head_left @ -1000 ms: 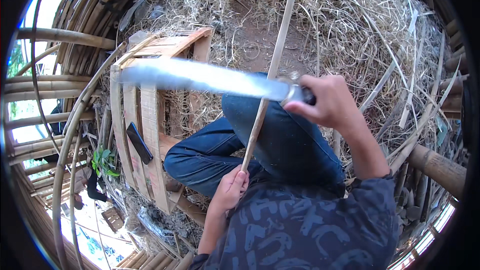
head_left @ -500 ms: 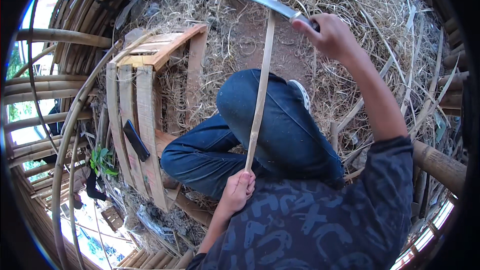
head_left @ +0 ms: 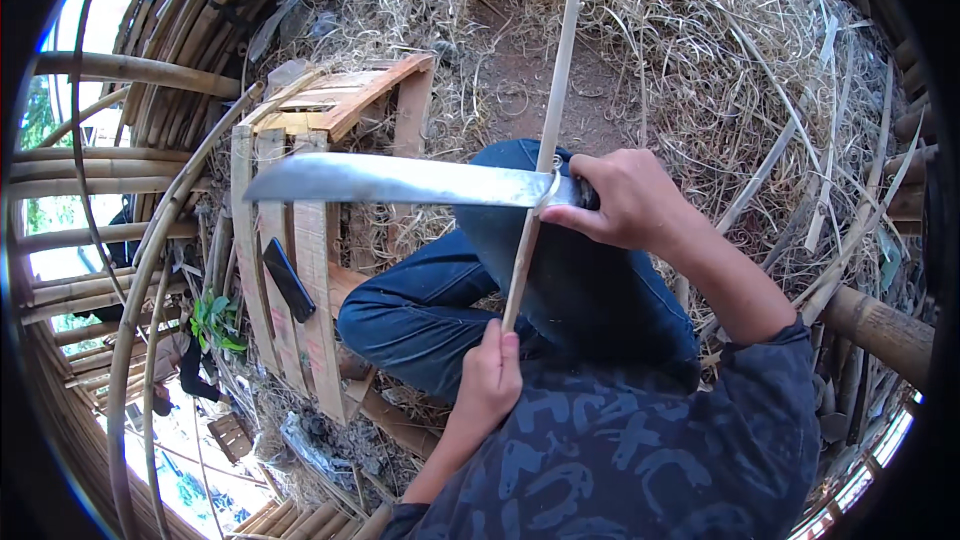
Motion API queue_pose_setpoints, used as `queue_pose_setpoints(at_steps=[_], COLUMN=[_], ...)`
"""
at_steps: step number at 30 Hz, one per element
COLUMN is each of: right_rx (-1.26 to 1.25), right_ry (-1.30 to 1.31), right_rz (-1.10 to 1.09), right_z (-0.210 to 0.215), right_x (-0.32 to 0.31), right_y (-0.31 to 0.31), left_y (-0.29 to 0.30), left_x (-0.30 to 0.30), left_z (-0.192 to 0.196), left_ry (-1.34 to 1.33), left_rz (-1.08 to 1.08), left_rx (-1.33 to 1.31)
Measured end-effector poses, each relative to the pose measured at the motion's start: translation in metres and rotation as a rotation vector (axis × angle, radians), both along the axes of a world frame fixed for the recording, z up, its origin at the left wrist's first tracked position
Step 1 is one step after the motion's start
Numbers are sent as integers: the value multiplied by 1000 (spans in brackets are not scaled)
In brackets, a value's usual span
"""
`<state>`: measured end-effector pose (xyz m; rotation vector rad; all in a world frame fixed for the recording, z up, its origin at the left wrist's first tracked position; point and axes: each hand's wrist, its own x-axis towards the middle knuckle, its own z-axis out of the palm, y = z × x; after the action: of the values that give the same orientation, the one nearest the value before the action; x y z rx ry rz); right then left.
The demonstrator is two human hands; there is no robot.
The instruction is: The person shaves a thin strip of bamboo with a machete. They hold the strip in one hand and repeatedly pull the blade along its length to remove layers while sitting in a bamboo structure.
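Observation:
My left hand (head_left: 493, 372) is closed around the near end of a long, pale bamboo strip (head_left: 562, 60), close to my waist. The strip slants up and away over my bent knee and runs out at the top edge. My right hand (head_left: 625, 198) grips the dark handle of a machete (head_left: 400, 178) beside the knee. Its broad blade lies across the strip, pointing left over the wooden crate. A thin pale curl, likely a shaving, shows where blade and strip meet.
A slatted wooden crate (head_left: 330, 240) stands to the left with a dark phone (head_left: 289, 280) on it. Pale shavings (head_left: 700, 80) cover the ground ahead. Bamboo poles (head_left: 130, 70) fence the left side; a thick pole (head_left: 880, 335) lies at right. Another person (head_left: 185, 365) is at far left.
The machete has come down along the strip from its far part toward my knee, my right hand drawing nearer. My left hand keeps its hold near my waist.

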<state>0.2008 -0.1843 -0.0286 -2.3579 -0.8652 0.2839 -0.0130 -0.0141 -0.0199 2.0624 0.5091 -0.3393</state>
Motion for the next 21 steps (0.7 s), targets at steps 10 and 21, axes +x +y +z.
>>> queue_pose_setpoints(at_steps=[10,21], right_rx=[-83,-154], right_ry=[-28,-45], right_rz=[31,79], right_z=[21,17], right_x=[-2,16], right_y=[-11,-5], left_y=[21,7], left_x=[-7,-9], left_z=[-15,-4], left_ry=[171,231], left_rz=[-3,76], left_rx=[-574,-765])
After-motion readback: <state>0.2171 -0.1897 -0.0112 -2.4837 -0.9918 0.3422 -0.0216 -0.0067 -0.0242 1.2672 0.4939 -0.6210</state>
